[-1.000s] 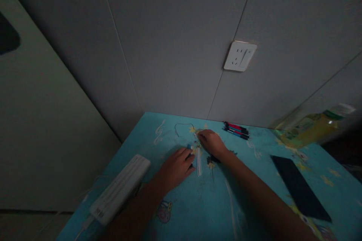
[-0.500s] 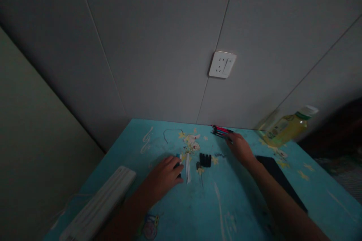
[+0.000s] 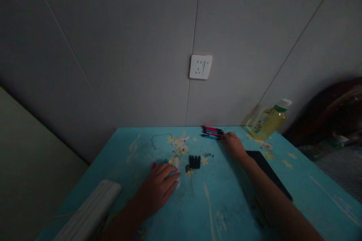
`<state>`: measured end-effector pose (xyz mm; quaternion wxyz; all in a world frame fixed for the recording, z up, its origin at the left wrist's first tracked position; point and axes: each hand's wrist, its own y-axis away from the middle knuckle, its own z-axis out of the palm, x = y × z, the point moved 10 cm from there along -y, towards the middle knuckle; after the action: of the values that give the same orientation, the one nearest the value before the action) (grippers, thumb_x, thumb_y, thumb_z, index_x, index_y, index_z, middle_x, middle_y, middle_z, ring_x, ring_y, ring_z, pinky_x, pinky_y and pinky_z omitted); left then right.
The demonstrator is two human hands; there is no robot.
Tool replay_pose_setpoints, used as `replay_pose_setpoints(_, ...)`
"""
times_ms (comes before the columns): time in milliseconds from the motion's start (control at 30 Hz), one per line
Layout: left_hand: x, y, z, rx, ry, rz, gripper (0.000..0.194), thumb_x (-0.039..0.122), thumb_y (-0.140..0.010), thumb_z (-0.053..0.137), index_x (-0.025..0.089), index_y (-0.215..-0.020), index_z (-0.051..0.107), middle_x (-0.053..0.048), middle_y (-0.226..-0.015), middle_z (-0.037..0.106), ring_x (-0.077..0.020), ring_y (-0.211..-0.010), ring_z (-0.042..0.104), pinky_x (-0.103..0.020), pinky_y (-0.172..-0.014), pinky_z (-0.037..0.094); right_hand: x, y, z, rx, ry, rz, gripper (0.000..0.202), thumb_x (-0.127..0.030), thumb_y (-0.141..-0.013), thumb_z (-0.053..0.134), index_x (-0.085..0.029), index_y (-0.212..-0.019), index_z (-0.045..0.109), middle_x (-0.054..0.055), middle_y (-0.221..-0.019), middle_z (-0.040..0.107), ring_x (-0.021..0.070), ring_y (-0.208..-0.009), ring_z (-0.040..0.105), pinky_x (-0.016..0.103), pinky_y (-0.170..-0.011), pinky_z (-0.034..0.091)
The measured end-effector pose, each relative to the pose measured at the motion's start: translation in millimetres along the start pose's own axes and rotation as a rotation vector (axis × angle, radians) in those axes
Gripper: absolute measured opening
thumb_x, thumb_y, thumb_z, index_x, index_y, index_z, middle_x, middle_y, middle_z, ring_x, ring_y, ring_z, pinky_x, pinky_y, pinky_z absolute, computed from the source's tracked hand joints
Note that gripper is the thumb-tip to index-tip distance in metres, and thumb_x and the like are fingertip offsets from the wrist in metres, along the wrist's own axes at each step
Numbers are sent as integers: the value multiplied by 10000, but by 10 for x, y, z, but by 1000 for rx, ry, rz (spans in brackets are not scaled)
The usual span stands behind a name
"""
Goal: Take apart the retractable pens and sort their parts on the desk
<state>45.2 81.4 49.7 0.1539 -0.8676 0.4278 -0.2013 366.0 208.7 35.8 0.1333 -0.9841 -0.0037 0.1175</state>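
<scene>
My left hand (image 3: 160, 184) lies over the table with its fingers stretched and slightly apart. Its fingertips reach across thin white sticks (image 3: 176, 161), which look like pen refills. Beyond its knuckles a small pink piece (image 3: 154, 165) and a small blue piece (image 3: 166, 161) peek out, partly covered. Farther back, my right hand (image 3: 234, 146) has its fingers closed at the near end of a blue pen (image 3: 210, 136). That pen lies beside several red and blue pens (image 3: 212, 129) in a row near the wall. Short black tubes (image 3: 194, 162) stand side by side between the hands.
Small springs (image 3: 209, 154) and tiny dark parts (image 3: 187, 168) lie near the tubes. A black flat slab (image 3: 268, 173) is under my right forearm. A yellow-liquid bottle (image 3: 268, 122) stands back right; a long white box (image 3: 90, 209) lies front left. A socket (image 3: 200, 66) is on the wall.
The view has swung to the right. My left hand has spread from a dark piece over to the white sticks. My right hand has drawn back to the pens' ends, uncovering more of them.
</scene>
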Motion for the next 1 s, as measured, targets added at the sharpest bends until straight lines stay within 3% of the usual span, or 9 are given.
replay_pose_setpoints(100, -21, 13, -28, 102, -46, -47, 373, 169, -974, 456, 220, -1338, 516, -98, -1232, 600, -216, -1132, 575, -447, -1006, 468, -276, 233, -101, 29, -56, -18, 226, -233, -963, 482, -157, -1102, 643, 125, -1068, 667, 236, -1013, 612, 340, -913, 448)
replay_pose_setpoints(167, -49, 38, -56, 183, -102, -88, 409, 179, -974, 468, 228, -1380, 474, -114, -1286, 570, -236, -1178, 561, -457, -993, 486, -628, 515, -117, 11, -226, -95, 252, -274, -1001, 420, -188, -1140, 612, 100, -1075, 670, 213, -976, 630, 328, -879, 474)
replay_pose_setpoints(267, -31, 86, -90, 266, -180, -82, 370, 190, -952, 531, 256, -1316, 534, -116, -1323, 546, -266, -1207, 549, -480, -978, 497, -1277, 1014, -94, -113, -488, -291, 237, -292, -1001, 436, -213, -1096, 638, 75, -1005, 675, 196, -909, 633, 322, -848, 487)
replay_pose_setpoints(367, 65, 107, -77, 252, -177, 21, 324, 160, -938, 563, 243, -1250, 588, -83, -1151, 633, -228, -1094, 607, -452, -976, 498, -1627, 1323, -140, -186, -656, -353, 245, -286, -1013, 426, -222, -1100, 645, 55, -964, 670, 172, -902, 626, 289, -837, 484)
replay_pose_setpoints(500, 191, 109, -38, 190, -162, 143, 327, 160, -944, 566, 189, -1269, 581, -31, -856, 663, -167, -866, 644, -316, -845, 542, -1559, 1352, -83, -243, -752, -246, 301, -342, -1028, 403, -204, -968, 664, 24, -849, 665, 143, -791, 622, 244, -738, 477)
replay_pose_setpoints(600, 223, 91, 19, 144, -153, 138, 316, 178, -946, 564, 210, -1260, 581, -15, -812, 669, -159, -806, 650, -289, -797, 550, -1424, 1331, 104, -305, -690, -197, 415, -396, -1032, 375, -189, -763, 613, -9, -666, 603, 120, -602, 557, 228, -587, 421)
replay_pose_setpoints(700, 208, 95, 53, 141, -37, 74, 229, 216, -964, 523, 217, -1179, 601, -23, -821, 681, -160, -781, 653, -279, -748, 553, -1365, 1335, 204, -284, -603, -231, 422, -399, -1032, 369, -190, -737, 586, -6, -671, 612, 121, -592, 554, 235, -582, 399)
replay_pose_setpoints(900, 40, 180, 259, 38, 180, -206, 204, 219, -969, 454, 244, -1119, 591, -28, -957, 694, -175, -897, 659, -308, -834, 542, -1490, 1343, -53, -74, -484, -424, 382, -406, -1019, 412, -195, -749, 579, 20, -694, 616, 154, -652, 555, 263, -630, 393)
replay_pose_setpoints(1000, 60, 197, 283, 10, 202, -241, 181, 222, -973, 431, 227, -959, 611, -22, -858, 670, -162, -791, 647, -283, -744, 543, -1581, 1379, -153, -62, -486, -485, 280, -365, -1004, 467, -203, -816, 598, 27, -752, 633, 172, -722, 550, 275, -671, 399)
